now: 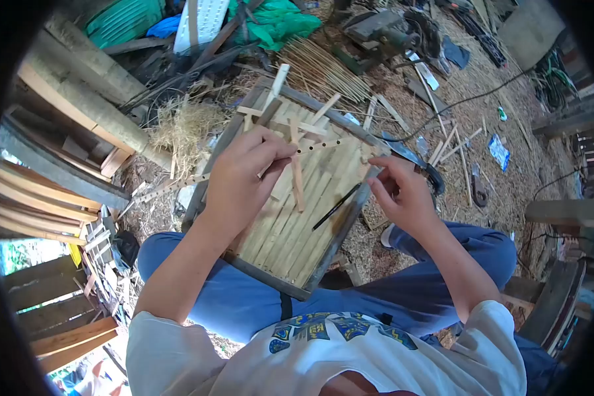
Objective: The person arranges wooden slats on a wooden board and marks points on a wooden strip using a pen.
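My left hand (247,175) is closed, thumb and forefinger pinching a thin pale strip with a row of dark holes (325,145). The strip runs out to both sides of the hand, above a slatted wooden board (277,241) with a dark frame. My right hand (402,195) hovers by the board's right edge, its fingertips pressed together; whatever may be between them is too small to name. On the slats lie a black pen-like stick (336,206) and a narrow piece of wood (297,181). Several wooden offcuts (277,89) overlap at the far end.
Beyond my right hand lies a large knife (402,153) with a black handle. Bundled thin sticks (327,69), a dark machine (383,30) and a cable (468,99) are on the shaving-covered ground. Wooden beams (79,89) stand at the left.
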Available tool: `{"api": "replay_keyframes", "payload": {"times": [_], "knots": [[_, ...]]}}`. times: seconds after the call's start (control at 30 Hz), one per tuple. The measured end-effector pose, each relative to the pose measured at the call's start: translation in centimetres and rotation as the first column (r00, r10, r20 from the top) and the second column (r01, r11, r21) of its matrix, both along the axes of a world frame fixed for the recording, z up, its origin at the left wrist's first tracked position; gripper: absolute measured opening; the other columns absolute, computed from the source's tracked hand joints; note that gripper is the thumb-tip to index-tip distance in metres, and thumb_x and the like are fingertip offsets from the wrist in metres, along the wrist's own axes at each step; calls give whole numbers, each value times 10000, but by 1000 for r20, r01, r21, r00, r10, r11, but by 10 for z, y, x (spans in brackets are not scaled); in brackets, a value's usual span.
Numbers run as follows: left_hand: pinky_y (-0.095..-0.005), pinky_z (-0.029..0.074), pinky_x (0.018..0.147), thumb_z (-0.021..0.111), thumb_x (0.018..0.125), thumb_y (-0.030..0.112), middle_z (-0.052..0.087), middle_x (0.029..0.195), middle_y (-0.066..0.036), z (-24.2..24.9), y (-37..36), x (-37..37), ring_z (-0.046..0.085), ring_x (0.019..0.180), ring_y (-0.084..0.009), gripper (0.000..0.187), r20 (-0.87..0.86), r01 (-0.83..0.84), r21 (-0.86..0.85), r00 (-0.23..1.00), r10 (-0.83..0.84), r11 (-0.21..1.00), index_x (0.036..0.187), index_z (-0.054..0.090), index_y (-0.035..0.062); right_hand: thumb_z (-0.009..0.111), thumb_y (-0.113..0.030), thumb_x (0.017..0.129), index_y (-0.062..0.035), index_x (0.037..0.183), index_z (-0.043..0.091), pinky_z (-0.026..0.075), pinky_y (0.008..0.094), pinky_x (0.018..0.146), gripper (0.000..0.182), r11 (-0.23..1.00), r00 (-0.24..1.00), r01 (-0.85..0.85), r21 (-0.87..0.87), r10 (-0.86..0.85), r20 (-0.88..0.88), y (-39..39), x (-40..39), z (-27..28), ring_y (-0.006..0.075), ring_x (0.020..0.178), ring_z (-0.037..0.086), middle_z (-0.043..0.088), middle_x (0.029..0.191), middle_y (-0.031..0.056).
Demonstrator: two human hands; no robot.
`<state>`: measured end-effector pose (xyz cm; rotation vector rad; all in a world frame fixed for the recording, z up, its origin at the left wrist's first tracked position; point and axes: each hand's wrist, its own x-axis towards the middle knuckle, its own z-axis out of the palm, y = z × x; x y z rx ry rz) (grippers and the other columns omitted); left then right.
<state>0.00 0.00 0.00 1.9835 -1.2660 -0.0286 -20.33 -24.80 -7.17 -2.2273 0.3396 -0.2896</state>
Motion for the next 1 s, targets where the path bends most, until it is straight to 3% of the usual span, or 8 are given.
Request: {"api": "replay_keyframes", "payload": {"times": [0.07,0.17,0.3,0.4,0.5,0.6,0.7,1.0], "knots": [[-371,602,829,822,875,-97,767,1037,-103,4,1,-2,764,965,-280,259,7,37,16,999,-37,999,1095,805,38,818,-116,986,-61,1370,698,512,283,611,406,992,998,19,125,-26,53,8,5,12,120,675,667,752,927,47],[-378,601,821,827,868,-98,767,1033,-104,-6,-22,-22,762,962,-292,262,34,122,-7,992,-121,993,1093,801,34,832,-101,967,-42,1340,711,511,273,613,397,986,974,-19,167,-19,224,-3,0,22,110,692,674,752,956,49],[-376,606,827,828,876,-90,773,1046,-105,-3,-23,-21,765,967,-290,273,12,181,-8,984,-180,984,1118,803,34,810,-38,977,-46,1283,743,535,277,645,313,991,964,-43,124,9,266,9,14,43,115,722,693,750,1005,60],[-358,621,880,828,889,-78,767,1099,-108,-3,-15,-17,770,995,-277,319,-106,144,-30,984,-146,989,1187,805,35,781,-27,1007,-35,1223,764,540,269,676,216,994,970,-94,58,78,232,6,24,55,113,731,693,747,990,62],[-399,601,839,825,912,16,742,1155,-101,6,-7,-13,747,1010,-315,375,-30,117,-64,992,-119,991,1280,767,62,759,-42,1037,-11,1176,770,539,267,691,142,916,980,-45,399,-38,196,11,39,60,97,749,684,742,968,54],[-411,601,837,828,911,33,732,1183,-110,16,1,-14,747,1008,-318,460,-91,54,-160,993,-69,986,1358,731,83,741,-78,1073,30,1205,753,532,265,718,171,848,987,-58,526,-29,155,7,55,67,85,803,674,743,954,32],[-384,630,928,862,884,1,745,1196,-119,25,23,2,769,1018,-293,562,83,47,-15,996,-45,999,1420,711,75,744,-113,1084,48,1232,744,522,264,751,218,810,992,-68,582,-5,122,5,70,76,89,819,664,745,971,27],[-374,612,832,808,891,-62,756,1121,-118,20,70,16,767,982,-288,294,177,-93,-25,980,96,995,1164,753,32,763,-107,1070,33,1238,733,532,268,827,221,765,979,-197,613,117,167,23,101,69,90,928,669,735,1075,32]]}}
